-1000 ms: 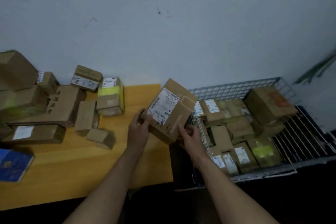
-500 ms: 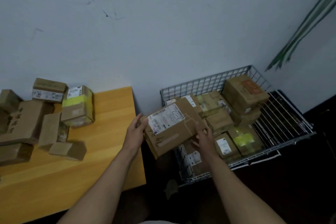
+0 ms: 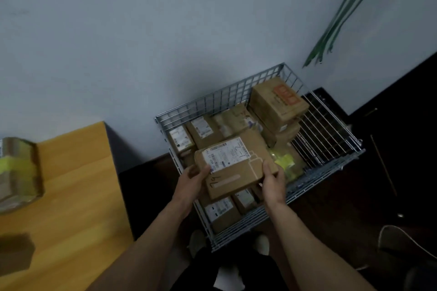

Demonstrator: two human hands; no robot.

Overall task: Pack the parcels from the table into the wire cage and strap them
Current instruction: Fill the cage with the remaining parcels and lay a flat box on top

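Parcel (image 3: 233,168) with the white label now hangs over the wire cage (image 3: 224,97), just above the boxes (image 3: 279,104) already packed there; half a second ago we had it at the cage's near corner, beside the counter (image 3: 78,184). In the head view our left hand (image 3: 192,181) grips its left edge and our right hand (image 3: 273,181) its right edge. We judge that setting it down flat comes next. A yellow-taped box (image 3: 16,172) waits on the counter, so strapping is some way off.

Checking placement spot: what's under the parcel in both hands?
Labelled boxes in the wire cage show past the near edge of the held parcel. Anything directly beneath its middle is covered.
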